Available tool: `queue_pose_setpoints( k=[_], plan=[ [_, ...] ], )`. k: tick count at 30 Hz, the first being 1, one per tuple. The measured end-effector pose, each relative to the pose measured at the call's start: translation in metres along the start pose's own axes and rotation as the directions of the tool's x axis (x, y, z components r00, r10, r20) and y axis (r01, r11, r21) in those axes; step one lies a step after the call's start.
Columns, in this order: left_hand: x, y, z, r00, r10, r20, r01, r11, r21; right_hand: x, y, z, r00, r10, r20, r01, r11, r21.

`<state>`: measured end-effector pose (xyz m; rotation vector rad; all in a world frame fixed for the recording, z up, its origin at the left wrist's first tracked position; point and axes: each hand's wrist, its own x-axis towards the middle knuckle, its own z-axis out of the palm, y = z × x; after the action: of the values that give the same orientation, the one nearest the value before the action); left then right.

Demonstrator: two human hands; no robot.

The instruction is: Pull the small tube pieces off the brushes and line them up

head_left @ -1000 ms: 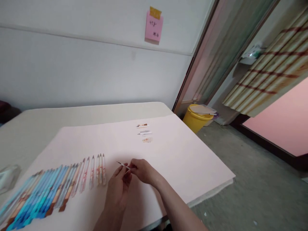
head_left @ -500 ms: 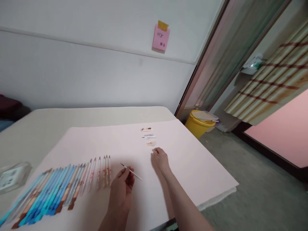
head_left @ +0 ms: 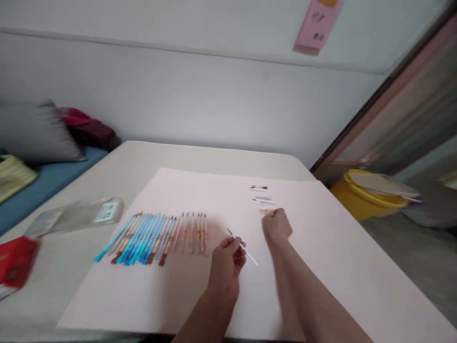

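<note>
My left hand (head_left: 224, 269) is closed in a pinch around a thin white pen refill (head_left: 249, 254) with a dark tip, held tilted above the pink sheet (head_left: 246, 309). My right hand (head_left: 279, 226) is closed, its fingertips at a small group of orange-patterned pieces (head_left: 266, 210); what is between those fingers is hidden. Just beyond lie a group of white and grey slim parts (head_left: 263, 200) and a group with brown parts (head_left: 259, 187). To the left of my hands, several pens (head_left: 143, 238) lie side by side in a row, with blue, brown, grey and clear bodies.
A clear plastic pouch (head_left: 109, 211) and a red packet (head_left: 17, 261) lie on the cream table (head_left: 74, 252) at left. Behind is a white wall (head_left: 200, 95) with a pink note (head_left: 317, 24). A yellow bucket (head_left: 360, 195) stands on the floor at right.
The view has turned to the left, bringing in the cushion, pouch and red packet. My left hand still holds the refill; my right hand stays closed near the small pieces.
</note>
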<state>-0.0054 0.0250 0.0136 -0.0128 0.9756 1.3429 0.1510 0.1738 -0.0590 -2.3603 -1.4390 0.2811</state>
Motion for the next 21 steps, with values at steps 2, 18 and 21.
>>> queue_pose_setpoints(
  k=[2,18,21],
  plan=[
    [0.001,0.000,0.000,1.000,0.004,-0.008,-0.004,1.000,-0.006,0.002,0.000,0.001,0.999,-0.009,0.032,0.010,1.000,-0.023],
    [0.004,-0.013,-0.007,0.989,-0.149,-0.012,0.149,0.977,0.154,-0.061,0.018,-0.022,0.875,-0.393,0.281,0.473,0.818,-0.327],
    [0.003,-0.013,-0.009,0.989,-0.146,0.009,0.142,0.973,0.184,-0.067,0.016,-0.021,0.824,-0.474,0.309,0.558,0.774,-0.300]
  ],
)
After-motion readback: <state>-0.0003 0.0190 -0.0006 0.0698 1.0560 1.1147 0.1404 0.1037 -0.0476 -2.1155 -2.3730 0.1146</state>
